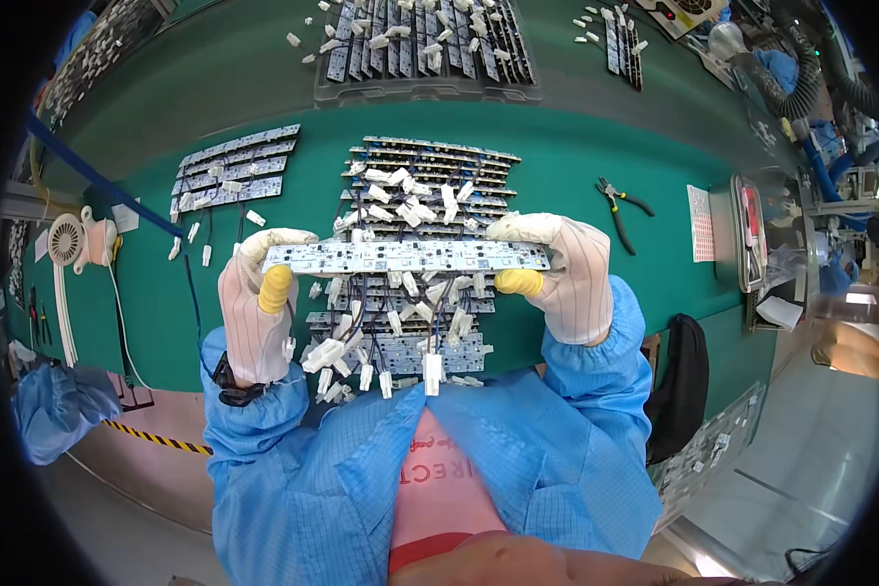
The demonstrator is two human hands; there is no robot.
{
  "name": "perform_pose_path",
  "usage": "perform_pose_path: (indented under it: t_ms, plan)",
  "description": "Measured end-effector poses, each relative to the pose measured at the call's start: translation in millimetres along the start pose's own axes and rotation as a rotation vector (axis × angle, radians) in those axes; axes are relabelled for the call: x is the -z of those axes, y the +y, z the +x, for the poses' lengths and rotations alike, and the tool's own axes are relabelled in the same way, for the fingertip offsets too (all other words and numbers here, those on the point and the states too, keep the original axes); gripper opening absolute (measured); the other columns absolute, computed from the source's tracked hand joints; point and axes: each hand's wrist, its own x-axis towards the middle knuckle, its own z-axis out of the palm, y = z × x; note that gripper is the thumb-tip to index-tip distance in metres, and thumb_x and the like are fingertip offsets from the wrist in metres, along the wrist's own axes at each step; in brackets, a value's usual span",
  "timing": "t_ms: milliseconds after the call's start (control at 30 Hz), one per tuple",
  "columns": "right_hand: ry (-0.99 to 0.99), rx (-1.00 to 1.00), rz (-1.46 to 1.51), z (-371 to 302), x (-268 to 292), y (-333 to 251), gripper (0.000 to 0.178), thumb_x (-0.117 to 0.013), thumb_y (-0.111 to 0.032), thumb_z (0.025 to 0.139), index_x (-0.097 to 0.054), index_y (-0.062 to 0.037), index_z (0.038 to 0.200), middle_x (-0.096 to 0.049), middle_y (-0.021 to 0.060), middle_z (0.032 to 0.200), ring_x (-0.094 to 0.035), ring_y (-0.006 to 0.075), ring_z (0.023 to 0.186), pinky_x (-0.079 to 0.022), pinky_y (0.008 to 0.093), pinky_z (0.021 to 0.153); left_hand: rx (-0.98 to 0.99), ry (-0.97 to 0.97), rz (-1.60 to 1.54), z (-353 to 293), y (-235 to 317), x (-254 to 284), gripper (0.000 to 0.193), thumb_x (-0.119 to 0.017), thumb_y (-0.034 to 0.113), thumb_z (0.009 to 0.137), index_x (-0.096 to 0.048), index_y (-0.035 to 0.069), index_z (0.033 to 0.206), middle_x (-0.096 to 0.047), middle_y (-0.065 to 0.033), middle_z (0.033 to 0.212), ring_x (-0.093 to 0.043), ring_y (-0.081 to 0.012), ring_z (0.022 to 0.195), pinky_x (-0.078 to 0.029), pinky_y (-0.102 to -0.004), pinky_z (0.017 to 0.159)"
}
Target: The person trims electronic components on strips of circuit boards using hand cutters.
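A long, narrow white circuit board (408,257) is held level in front of my chest, and dark wires with white plug connectors (432,369) dangle from it. My left hand (262,283), in a striped glove with a yellow thumb cover, grips its left end. The right end is pinched by my right hand (554,269), gloved the same way. Beneath and behind the held board lies a stack of similar circuit boards (439,166) with wires and white connectors, partly hidden by the board and my hands.
Wired boards (234,171) lie at the left of the green mat (576,146). A clear tray (430,95) of boards stands at the back. Pliers (623,210) and a white label sheet (699,223) lie right; a small fan (68,239) stands left. A black chair back (681,391) is by my right elbow.
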Motion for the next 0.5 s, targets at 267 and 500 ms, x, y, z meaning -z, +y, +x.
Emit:
perform_pose_path:
  t_ms: [267,500]
  plan:
    - [-0.091,-0.204,0.574,-4,7,19,0.1,-0.076,-0.055,0.064,-0.036,0.0047,0.133,-0.051,0.0162,0.124,-0.052,0.0227,0.112,-0.042,0.0413,0.096,-0.133,0.037,0.185,-1,-3,-1,0.032,-0.051,0.029,0.095,-0.061,-0.001,0.093,-0.063,-0.0065,0.081,-0.054,-0.0122,0.068,-0.044,-0.0254,0.064]
    - [-0.165,-0.485,-1.011,-87,68,143,0.089,-0.079,-0.032,0.068,-0.034,-0.0065,0.139,-0.043,0.0204,0.128,-0.043,0.0386,0.118,-0.04,0.043,0.097,-0.042,-0.013,-0.133,-3,3,-6,0.056,-0.058,0.053,0.087,-0.059,-0.002,0.1,-0.067,-0.0078,0.086,-0.058,-0.0098,0.073,-0.044,-0.022,0.063]
